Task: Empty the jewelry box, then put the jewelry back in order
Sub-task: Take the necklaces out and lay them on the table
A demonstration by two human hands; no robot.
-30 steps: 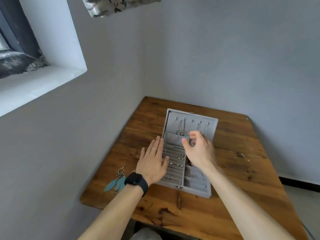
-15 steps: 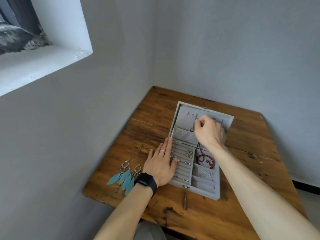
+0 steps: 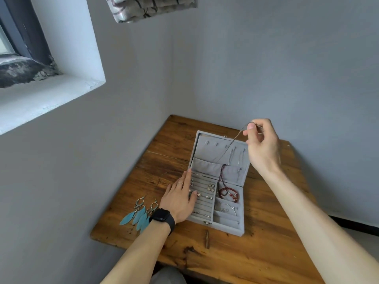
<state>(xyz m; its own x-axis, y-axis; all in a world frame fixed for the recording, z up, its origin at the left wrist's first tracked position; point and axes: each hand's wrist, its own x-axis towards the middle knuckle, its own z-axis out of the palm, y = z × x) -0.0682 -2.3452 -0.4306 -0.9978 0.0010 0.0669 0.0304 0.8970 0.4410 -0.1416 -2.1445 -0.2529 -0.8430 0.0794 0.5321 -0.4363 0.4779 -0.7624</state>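
An open grey jewelry box (image 3: 244, 218) lies on a wooden table (image 3: 246, 259), its lid (image 3: 200, 148) tilted back. My right hand (image 3: 263, 146) is raised above the lid's right corner and pinches a thin chain necklace (image 3: 229, 147) that runs down into the lid's pocket. My left hand (image 3: 180, 198) lies flat on the box's left side, over the ring rows. Rings and small earrings (image 3: 211, 187) sit in those rows. A red bead bracelet (image 3: 229, 193) and a dark cord fill the upper right compartment. Silver chains (image 3: 226, 209) lie in the one below.
Two teal feather earrings (image 3: 138, 217) lie on the table left of the box, beside my left wrist with its black watch. Grey walls border the table at the left and back. A window recess is at the upper left.
My right hand has risen from the lid's hooks up and to the right, drawing the thin chain out with it. My left hand has stayed on the box.
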